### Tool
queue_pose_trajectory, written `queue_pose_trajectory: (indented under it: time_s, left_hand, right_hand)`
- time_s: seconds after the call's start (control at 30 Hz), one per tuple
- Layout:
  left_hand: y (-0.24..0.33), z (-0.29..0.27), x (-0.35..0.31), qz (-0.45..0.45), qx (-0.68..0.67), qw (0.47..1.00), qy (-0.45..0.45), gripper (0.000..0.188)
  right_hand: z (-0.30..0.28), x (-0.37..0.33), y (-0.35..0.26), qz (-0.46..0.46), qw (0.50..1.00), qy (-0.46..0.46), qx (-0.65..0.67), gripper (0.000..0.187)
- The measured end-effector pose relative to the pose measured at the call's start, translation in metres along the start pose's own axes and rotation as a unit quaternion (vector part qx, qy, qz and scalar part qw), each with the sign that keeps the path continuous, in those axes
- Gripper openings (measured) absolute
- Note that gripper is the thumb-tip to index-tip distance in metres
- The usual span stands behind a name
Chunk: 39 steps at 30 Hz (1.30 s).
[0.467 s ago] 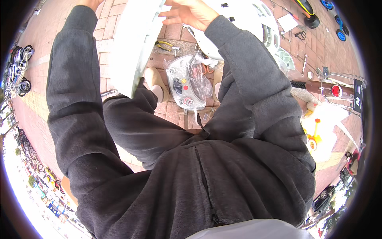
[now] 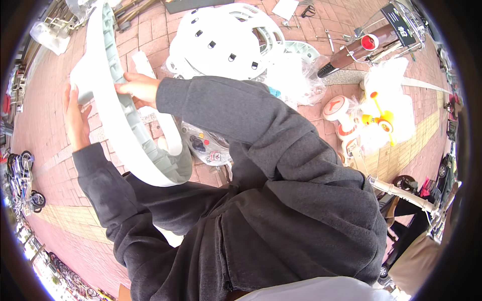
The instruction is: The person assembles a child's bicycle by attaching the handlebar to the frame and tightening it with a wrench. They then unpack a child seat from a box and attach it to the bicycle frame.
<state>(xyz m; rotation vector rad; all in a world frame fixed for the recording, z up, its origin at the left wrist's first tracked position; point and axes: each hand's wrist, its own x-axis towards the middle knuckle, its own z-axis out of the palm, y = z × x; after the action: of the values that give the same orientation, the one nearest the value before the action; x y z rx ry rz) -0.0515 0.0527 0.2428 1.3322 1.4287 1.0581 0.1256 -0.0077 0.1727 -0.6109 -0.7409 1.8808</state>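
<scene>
A large white curved plastic panel (image 2: 114,115) with a ribbed inner rim stands tilted in front of me, its lower end by my left thigh. My right hand (image 2: 139,89) grips the ribbed rim, thumb on top and fingers curled inside. On the panel's outer side is my left hand (image 2: 76,120), fingers stretched upward and apart, fingertips close to or touching a white bulging part; exact contact cannot be made out. Beyond my right forearm rests a big white rounded plastic shell (image 2: 216,42) with several dark slots. Between my legs lies a plastic-wrapped grey control panel (image 2: 208,148), partly hidden by my sleeve.
Clear plastic wrapping (image 2: 296,78) lies right of the shell. Farther right are red-and-white wheels (image 2: 336,108), a yellow-orange toy part (image 2: 379,120) and a bicycle with a brown rear fender (image 2: 346,54). A wrench (image 2: 329,40) and scissors (image 2: 308,11) lie on the brick paving.
My view has turned left. Both hands have come nearer and lower with the white panel, whose ribbed inside now shows. My right hand has taken hold of its rim.
</scene>
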Motion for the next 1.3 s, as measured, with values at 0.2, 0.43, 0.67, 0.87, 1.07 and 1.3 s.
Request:
queue_pose_trajectory:
  time_s: [0.2, 0.43, 0.67, 0.87, 1.07, 1.3]
  left_hand:
    - [0.004, 0.039, -0.103, 0.056, 0.068, 0.989, -0.123, 0.062]
    - [0.018, 0.083, -0.15, 0.31, 0.3, 0.902, -0.003, 0.053]
    - [0.013, 0.14, -0.221, 0.376, 0.118, 0.91, -0.132, 0.033]
    - [-0.052, 0.203, -0.228, 0.257, 0.11, 0.92, -0.276, 0.026]
    - [-0.071, 0.201, -0.226, 0.147, 0.072, 0.921, -0.354, 0.025]
    - [-0.065, 0.206, -0.225, 0.146, 0.074, 0.91, -0.381, 0.023]
  right_hand:
    - [0.003, -0.044, 0.027, -0.143, 0.965, 0.106, -0.192, 0.05]
    - [-0.035, -0.16, 0.058, -0.245, 0.918, 0.089, -0.298, 0.025]
    - [-0.23, -0.195, 0.108, 0.081, 0.609, 0.32, -0.721, 0.018]
    - [-0.329, -0.232, 0.165, 0.263, 0.544, 0.264, -0.752, 0.029]
    - [-0.347, -0.298, 0.116, 0.459, 0.576, 0.018, -0.677, 0.022]
    - [-0.358, -0.231, 0.119, 0.017, 0.865, 0.47, 0.173, 0.094]
